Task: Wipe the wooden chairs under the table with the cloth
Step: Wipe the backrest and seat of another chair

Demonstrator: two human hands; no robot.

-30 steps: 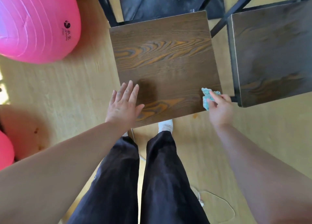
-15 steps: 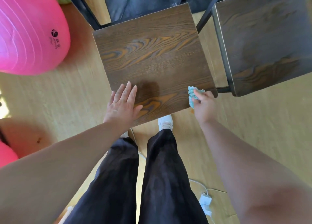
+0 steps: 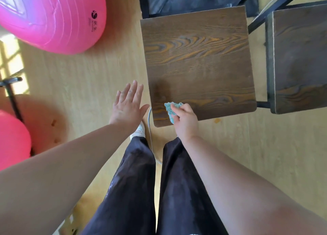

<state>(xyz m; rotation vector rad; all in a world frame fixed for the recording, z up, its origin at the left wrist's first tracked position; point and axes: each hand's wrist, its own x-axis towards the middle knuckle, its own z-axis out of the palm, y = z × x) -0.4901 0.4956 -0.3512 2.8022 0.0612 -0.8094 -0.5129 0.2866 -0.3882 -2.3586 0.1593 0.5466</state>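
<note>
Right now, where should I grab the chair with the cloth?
Grip the chair by its front edge, from the near side, fingers under, thumb on top. Its seat is thin and flat, and the cloth covers only the left corner.

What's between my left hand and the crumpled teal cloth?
Head view: a thin white cable on the floor, then the brown wooden chair seat.

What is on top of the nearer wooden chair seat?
Only the teal cloth, pinched by the right hand, lies at the near left corner of the chair seat. The left hand hovers over the floor beside it. The wood under cloth and hand is hidden.
</note>
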